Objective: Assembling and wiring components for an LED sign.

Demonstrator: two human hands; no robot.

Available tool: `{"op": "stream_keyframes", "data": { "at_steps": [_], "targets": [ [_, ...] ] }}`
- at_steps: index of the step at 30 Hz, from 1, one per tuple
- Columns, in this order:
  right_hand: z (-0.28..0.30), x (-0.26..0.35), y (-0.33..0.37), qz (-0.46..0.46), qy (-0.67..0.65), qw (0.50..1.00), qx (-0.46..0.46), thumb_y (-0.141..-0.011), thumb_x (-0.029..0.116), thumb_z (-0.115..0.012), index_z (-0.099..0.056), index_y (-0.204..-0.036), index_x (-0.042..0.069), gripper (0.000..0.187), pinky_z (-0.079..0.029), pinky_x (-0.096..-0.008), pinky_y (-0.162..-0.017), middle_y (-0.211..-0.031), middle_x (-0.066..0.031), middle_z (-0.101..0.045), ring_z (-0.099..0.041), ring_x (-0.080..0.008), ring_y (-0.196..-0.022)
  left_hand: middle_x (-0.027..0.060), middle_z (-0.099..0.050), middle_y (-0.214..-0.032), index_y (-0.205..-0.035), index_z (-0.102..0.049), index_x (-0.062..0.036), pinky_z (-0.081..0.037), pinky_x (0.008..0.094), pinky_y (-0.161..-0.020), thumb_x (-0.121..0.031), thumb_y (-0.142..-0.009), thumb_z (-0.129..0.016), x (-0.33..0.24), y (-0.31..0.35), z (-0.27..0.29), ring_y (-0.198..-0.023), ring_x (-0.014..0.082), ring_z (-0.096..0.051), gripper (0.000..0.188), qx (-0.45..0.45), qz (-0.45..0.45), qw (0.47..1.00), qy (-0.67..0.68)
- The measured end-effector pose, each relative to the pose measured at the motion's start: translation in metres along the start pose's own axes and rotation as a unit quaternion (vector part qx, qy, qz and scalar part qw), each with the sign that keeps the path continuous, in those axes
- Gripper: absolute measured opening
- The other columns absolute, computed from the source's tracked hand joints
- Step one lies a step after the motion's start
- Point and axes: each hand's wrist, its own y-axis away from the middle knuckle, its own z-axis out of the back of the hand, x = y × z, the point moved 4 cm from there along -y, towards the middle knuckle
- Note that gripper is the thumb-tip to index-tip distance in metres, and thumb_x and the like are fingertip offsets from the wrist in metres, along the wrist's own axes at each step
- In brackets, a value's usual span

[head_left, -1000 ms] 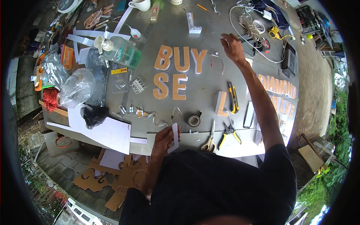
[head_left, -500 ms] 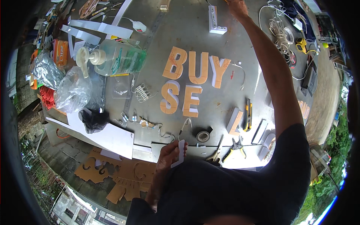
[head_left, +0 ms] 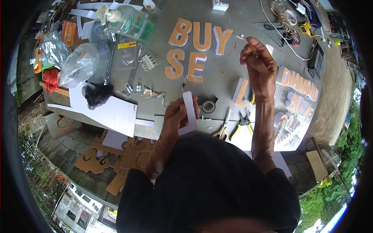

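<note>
- Fingers of left hand (head_left: 176,116) curled around white strip (head_left: 190,112), upright above table (head_left: 217,66) edge.
- Right hand (head_left: 258,62) raised, fingertips pinching thin stick (head_left: 251,45) over orange letters (head_left: 196,50).
- Tape roll (head_left: 208,106) just beside strip.

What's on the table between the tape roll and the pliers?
In the head view, a pair of scissors lies between the tape roll and the pliers, near the table's front edge.
</note>
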Motion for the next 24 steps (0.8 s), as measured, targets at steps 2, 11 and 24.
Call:
{"op": "stream_keyframes", "data": {
  "at_steps": [2,11,24],
  "targets": [
    [-0.018,0.005,0.061,0.035,0.027,0.999,0.004,-0.093,0.007,-0.068,-0.059,-0.124,-0.005,0.034,-0.049,-0.0293,-0.068,-0.093,-0.0093,-0.065,-0.060,-0.0152,-0.079,0.0073,-0.061,-0.107,-0.133,-0.055,0.0021,-0.052,0.0333,-0.080,-0.034,-0.104,-0.056,-0.009,0.001,-0.019,-0.094,0.0180,-0.058,0.046,0.026,-0.017,0.999,0.027],
    [-0.074,0.028,0.207,0.039,0.123,0.990,-0.054,-0.098,0.015,-0.066,-0.064,-0.108,0.000,0.019,-0.055,-0.0282,-0.068,-0.088,-0.0121,-0.071,-0.068,-0.0140,-0.076,0.0100,-0.064,-0.111,-0.134,-0.054,0.0030,-0.058,0.0361,-0.084,-0.033,-0.101,-0.060,-0.007,0.030,-0.058,-0.100,0.0196,-0.064,0.049,0.118,-0.035,0.992,0.032],
    [-0.085,0.032,0.243,0.108,0.326,0.935,-0.085,-0.084,-0.002,-0.075,-0.070,-0.098,0.002,0.016,-0.056,-0.0262,-0.071,-0.090,-0.0090,-0.075,-0.073,-0.0158,-0.079,0.0086,-0.067,-0.105,-0.132,-0.058,0.0022,-0.058,0.0295,-0.086,-0.033,-0.100,-0.061,0.006,0.056,-0.077,-0.093,0.0143,-0.067,0.047,0.120,-0.048,0.992,0.008]
  ]
}}
